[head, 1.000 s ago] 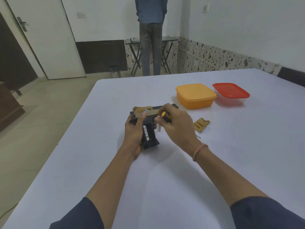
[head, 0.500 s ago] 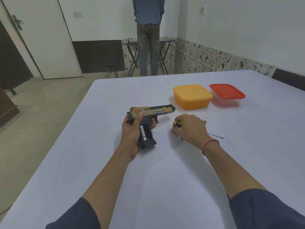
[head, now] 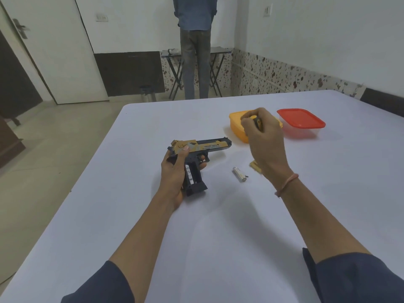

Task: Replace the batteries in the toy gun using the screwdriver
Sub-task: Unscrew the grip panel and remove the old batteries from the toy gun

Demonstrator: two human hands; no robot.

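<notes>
Mid-table, your left hand point(head: 175, 171) wraps its fingers round the grip of the toy gun point(head: 205, 146), thumb laid up against the gold rear of the slide. The grip's compartment lies open with one battery point(head: 189, 174) seated in it. Your right hand point(head: 264, 138) hangs lifted above the orange container point(head: 235, 125) towards the table's far edge, fingers curled tight on the screwdriver point(head: 258, 123); its tip is hidden.

A loose battery point(head: 239, 174) lies on the table point(head: 218, 237) to the right of the gun, a tiny dark screw point(head: 247, 176) just beside it and the gold cover point(head: 254, 166) partly hidden behind your right wrist.

The risks look plain. Your right forearm passes over those small parts, and a careless sweep could send the screw rolling out of sight or the battery towards an edge. Tilt the gun and the seated battery may drop out. The spent and fresh cells could also be confused, since nothing marks them apart here.
</notes>
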